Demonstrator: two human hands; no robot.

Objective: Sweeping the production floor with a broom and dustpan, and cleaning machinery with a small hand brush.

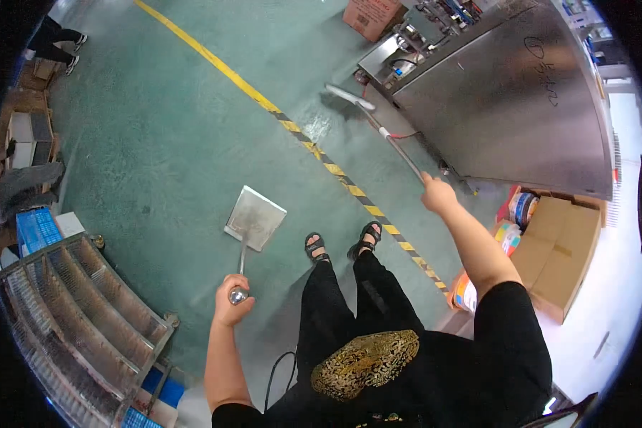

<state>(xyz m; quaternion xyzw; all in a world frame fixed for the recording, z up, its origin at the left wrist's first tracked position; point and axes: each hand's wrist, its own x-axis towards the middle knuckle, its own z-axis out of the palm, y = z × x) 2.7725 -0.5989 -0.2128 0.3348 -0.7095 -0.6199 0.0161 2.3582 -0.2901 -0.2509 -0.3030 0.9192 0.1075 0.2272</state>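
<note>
Left hand: the left hand (pixel 232 298) is closed round the rounded end of the dustpan's upright handle; the grip hides the knob's lower part.
Dustpan: the metal dustpan (pixel 255 218) rests on the green floor (pixel 164 143) just ahead of the sandalled feet, pan mouth facing away; it looks stiff and light enough for one hand, the smooth metal likely slippery; the handle's top is the natural place to hold.
Right hand: the right hand (pixel 436 193) is clamped on the near end of the broom's stick, arm stretched forward.
Broom: the long broom (pixel 378 128) slants to the floor, its pale head beside the steel machine (pixel 506 100); thin, rigid, light, best held high on the stick.
Floor marking: a yellow line (pixel 214 60) turns to black-and-yellow hazard stripes passing under the feet.
Packages: an open brown carton (pixel 560 250) sits at right, with colourful round packs (pixel 522 208) beside it; a reddish box (pixel 371 16) stands at the top; blue crates (pixel 37 230) at left.
</note>
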